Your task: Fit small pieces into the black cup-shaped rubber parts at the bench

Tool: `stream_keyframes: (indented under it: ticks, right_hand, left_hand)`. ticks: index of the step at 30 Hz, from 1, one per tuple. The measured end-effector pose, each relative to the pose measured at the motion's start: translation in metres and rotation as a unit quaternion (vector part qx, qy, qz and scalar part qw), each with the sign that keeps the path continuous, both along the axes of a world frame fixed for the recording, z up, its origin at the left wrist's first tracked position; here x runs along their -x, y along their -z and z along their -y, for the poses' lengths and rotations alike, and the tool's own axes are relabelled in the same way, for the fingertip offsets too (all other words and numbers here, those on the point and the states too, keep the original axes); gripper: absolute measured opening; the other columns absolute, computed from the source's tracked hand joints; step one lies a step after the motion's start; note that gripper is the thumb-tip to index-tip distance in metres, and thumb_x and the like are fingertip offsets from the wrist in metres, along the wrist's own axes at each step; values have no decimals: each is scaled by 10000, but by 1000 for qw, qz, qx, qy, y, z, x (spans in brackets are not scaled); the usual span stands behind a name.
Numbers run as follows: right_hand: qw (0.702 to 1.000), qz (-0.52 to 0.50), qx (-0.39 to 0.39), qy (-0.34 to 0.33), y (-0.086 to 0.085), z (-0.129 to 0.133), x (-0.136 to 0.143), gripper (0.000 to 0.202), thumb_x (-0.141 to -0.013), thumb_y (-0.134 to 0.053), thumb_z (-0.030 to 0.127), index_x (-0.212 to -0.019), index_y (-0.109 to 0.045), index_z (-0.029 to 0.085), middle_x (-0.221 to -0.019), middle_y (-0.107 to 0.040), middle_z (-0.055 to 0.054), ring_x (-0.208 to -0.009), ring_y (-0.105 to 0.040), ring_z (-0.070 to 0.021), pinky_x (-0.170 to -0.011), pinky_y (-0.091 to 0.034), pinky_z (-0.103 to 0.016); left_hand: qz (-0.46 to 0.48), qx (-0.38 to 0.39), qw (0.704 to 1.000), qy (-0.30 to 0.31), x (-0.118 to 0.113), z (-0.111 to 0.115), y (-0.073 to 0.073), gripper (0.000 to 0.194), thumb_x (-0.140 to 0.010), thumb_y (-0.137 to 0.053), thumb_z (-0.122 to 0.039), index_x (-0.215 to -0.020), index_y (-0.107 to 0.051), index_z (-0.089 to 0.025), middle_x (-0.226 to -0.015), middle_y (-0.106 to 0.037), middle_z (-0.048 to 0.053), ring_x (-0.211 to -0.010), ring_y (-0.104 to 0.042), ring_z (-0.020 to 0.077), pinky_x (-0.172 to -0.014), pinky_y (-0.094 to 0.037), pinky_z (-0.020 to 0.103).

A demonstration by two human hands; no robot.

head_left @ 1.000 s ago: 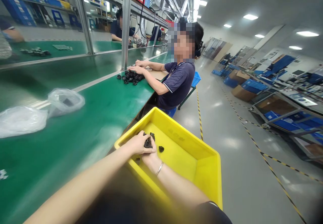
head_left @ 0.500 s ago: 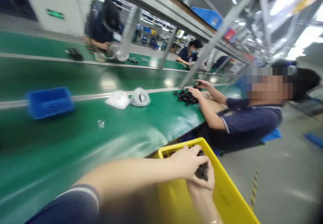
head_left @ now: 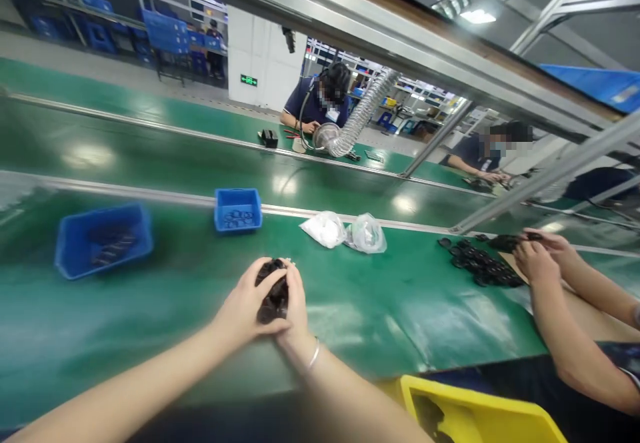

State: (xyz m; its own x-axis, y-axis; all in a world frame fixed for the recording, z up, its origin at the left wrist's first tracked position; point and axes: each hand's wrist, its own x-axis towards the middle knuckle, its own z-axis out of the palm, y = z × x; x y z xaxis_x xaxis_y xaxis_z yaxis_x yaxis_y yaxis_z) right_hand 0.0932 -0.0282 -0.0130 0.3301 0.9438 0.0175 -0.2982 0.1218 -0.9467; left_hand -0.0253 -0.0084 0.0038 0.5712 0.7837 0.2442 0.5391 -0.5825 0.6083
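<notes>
Cupped together over the green table [head_left: 350, 316], my left hand [head_left: 246, 302] and my right hand [head_left: 296, 303] hold a clump of small black parts [head_left: 273, 293] between them. The fingers of both hands curve around the clump, and their tips nearly meet. What kind of parts these are, I cannot make out. Beyond my hands stands a small blue bin [head_left: 238, 211] with dark parts in it. Two white plastic bags, a left bag [head_left: 325, 228] and a right bag [head_left: 367, 233], lie to its right.
A larger blue bin [head_left: 103, 240] with dark parts stands at left. At lower right is a yellow crate [head_left: 480, 403] holding black parts. A co-worker's hands [head_left: 543, 250] work at a pile of black parts [head_left: 477, 262]. A metal post [head_left: 540, 173] rises at right.
Both hands have moved from the yellow crate to above the table, carrying the clump of black parts. My view has turned left, bringing more blue bins into sight.
</notes>
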Motion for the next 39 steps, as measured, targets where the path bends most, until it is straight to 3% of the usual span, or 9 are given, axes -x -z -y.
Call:
stream_keyframes:
  ticks: [3,7,11,17,20,25,28,32,39]
  right_hand:
    - [997,29,-12,-68,1,-26,29,316,-937,-423,411,-1149,-572,231,-1192,-603,-44,-1130,-554,-208,-1011,-422,-369]
    - [983,164,-26,-82,0,-48,40,278,-936,-462,365,-1145,-592,235,-1191,-596,-46,-1131,-541,-200,-1025,-402,-366]
    - [949,299,-77,-66,-2,-57,36,244,-944,-457,299,-1128,-605,237,-1159,-587,-54,-1112,-531,-185,-1026,-395,-365]
    - [910,389,-123,-67,-6,-57,28,286,-961,-417,274,-1207,-558,234,-1228,-543,-77,-1199,-466,-191,-1056,-369,-383]
    - [894,420,-127,-94,-6,-58,26,303,-969,-408,287,-1241,-536,249,-1275,-534,-66,-1235,-448,-195,-1067,-350,-399]
    - [862,452,-145,-178,-9,-57,24,337,-984,-394,311,-1307,-489,305,-1374,-497,-16,-1306,-402,-197,-1107,-276,-429]
    - [865,439,-146,-194,-13,-56,21,384,-984,-394,339,-1367,-425,325,-1486,-355,5,-1370,-310,-203,-1127,-250,-432]
    - [885,405,-140,-181,-16,-54,13,452,-984,-381,379,-1429,-329,314,-1538,-237,8,-1410,-224,-206,-1154,-215,-435]
    - [933,313,-92,-153,-10,-49,4,395,-998,-346,359,-1375,-395,251,-1415,-440,-48,-1320,-394,-187,-1123,-311,-393]
  left_hand:
    - [31,-17,998,-53,36,-11,11,794,-732,-679,-486,-1403,-324,-254,-1454,-218,150,-1339,-308,362,-1072,-369,509]
    - [8,-19,995,-103,55,-21,16,775,-750,-673,-435,-1411,-313,-253,-1483,-231,147,-1359,-290,369,-1074,-351,549]
    - [-16,-41,993,-113,58,-25,16,785,-755,-666,-430,-1423,-303,-233,-1500,-249,148,-1412,-143,405,-1071,-328,587]
    - [-14,-85,988,-130,58,-15,16,908,-717,-691,-462,-1448,-228,-188,-1510,-206,195,-1420,-56,435,-1064,-312,611]
    - [-26,-100,987,-125,55,-13,18,973,-709,-696,-465,-1464,-154,-180,-1515,-194,206,-1422,-30,435,-1069,-271,643]
    - [-28,-98,979,-176,56,-24,20,845,-800,-617,-361,-1466,-126,-190,-1512,-208,198,-1435,-56,385,-1084,-280,609]
    - [-18,-84,976,-198,63,-27,19,884,-790,-632,-415,-1470,-119,-181,-1522,-165,208,-1436,-53,384,-1085,-294,593]
    - [-35,-73,984,-161,66,-18,12,953,-733,-684,-431,-1476,-139,-191,-1554,-86,179,-1436,6,390,-1102,-225,622]
    - [-133,-120,977,-116,56,-17,12,542,-845,-573,-339,-1362,-428,-259,-1540,-201,140,-1439,-33,378,-1082,-119,694]
